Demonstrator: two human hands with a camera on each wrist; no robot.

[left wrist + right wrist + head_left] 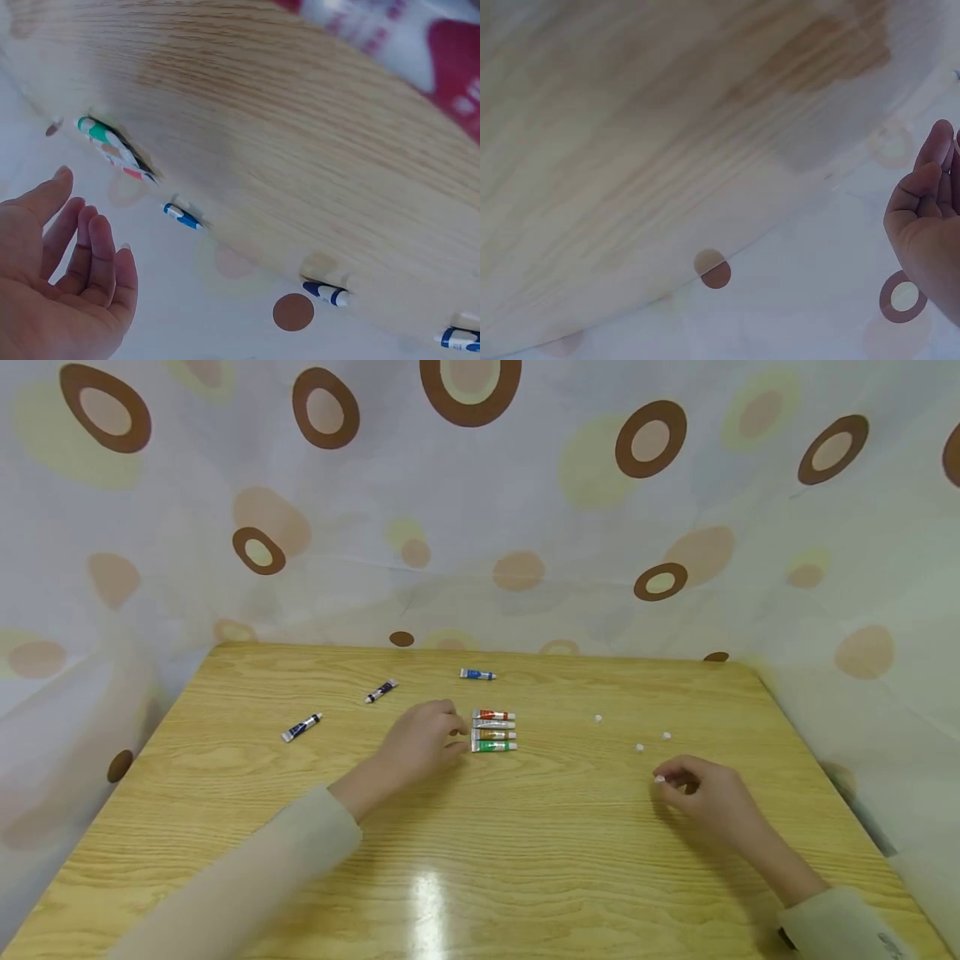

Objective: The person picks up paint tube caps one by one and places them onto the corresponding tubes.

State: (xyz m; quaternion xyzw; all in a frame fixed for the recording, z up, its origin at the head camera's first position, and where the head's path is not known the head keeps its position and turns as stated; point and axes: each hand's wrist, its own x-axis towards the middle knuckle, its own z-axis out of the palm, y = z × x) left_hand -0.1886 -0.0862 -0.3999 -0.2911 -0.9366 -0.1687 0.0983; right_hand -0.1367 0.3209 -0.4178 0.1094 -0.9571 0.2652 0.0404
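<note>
My left hand (422, 742) is just left of a row of small paint tubes, its fingers loosely bent near their crimped ends. The row holds a red tube (495, 715), a silver-white tube (495, 725), an ochre tube (495, 735) and a green tube (495, 747), with nozzles pointing right. In the left wrist view the left hand (71, 277) is spread with nothing in it. My right hand (712, 797) pinches a small white cap (660, 779) between thumb and forefinger. That cap cannot be made out in the right wrist view, where the right hand (930, 217) is partly cut off.
Loose white caps (597, 718) lie between the tubes and my right hand. A blue tube (477, 675), a dark purple tube (381, 692) and a dark blue tube (302, 727) lie farther back and left. A patterned curtain (465, 602) borders the wooden table (570, 860).
</note>
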